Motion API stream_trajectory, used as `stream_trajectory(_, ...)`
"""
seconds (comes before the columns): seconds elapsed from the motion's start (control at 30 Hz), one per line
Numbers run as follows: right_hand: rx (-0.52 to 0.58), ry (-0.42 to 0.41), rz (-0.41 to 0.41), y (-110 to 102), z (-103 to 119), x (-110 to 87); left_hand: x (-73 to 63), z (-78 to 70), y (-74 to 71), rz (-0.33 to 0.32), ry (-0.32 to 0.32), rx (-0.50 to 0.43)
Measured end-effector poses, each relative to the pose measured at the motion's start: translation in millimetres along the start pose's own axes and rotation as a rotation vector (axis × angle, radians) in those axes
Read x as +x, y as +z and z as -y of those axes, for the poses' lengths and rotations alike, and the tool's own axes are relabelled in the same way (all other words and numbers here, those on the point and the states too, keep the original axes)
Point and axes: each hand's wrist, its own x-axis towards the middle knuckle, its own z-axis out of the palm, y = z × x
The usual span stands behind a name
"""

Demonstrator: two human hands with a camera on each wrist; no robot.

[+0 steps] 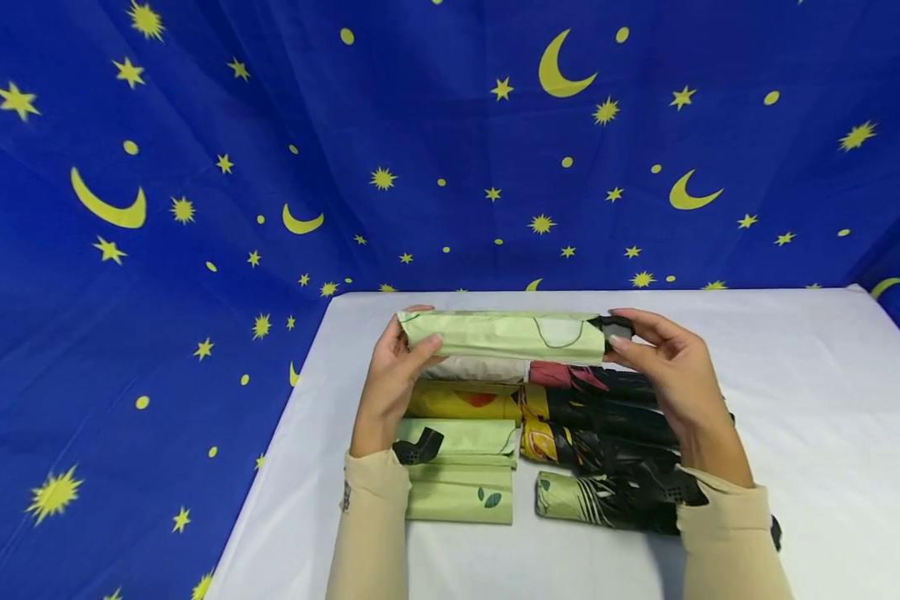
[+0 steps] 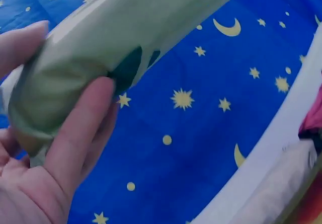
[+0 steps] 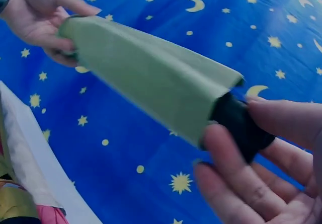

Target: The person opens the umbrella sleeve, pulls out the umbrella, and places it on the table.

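Both hands hold a folded umbrella in a light green sleeve (image 1: 495, 333) up level above the far part of the table. My left hand (image 1: 393, 375) grips the sleeve's left end, thumb in front and fingers behind. At the other end, my right hand (image 1: 678, 371) pinches the black handle end (image 1: 617, 327) that sticks out of the sleeve. Dark green leaf prints (image 2: 128, 68) mark the sleeve's underside in the left wrist view. From the right wrist view, the sleeve's open edge (image 3: 229, 85) lies around the black part, close to my right fingertips.
On the white table (image 1: 817, 417), flat sleeves lie in a left column: white (image 1: 476, 369), yellow (image 1: 457, 402) and green ones (image 1: 457, 492). Beside them, folded umbrellas (image 1: 592, 500) with black ends form a right column, partly under my right forearm. A blue star-print cloth (image 1: 450, 208) hangs behind and left.
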Motion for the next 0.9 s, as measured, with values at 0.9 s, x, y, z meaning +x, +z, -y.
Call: stream_trajectory(0.9, -0.118, 0.025, 0.163, -6.4, 2.6, -4.9, -12.6, -12.4, -23.7, 0.163, -0.005, 0.116)
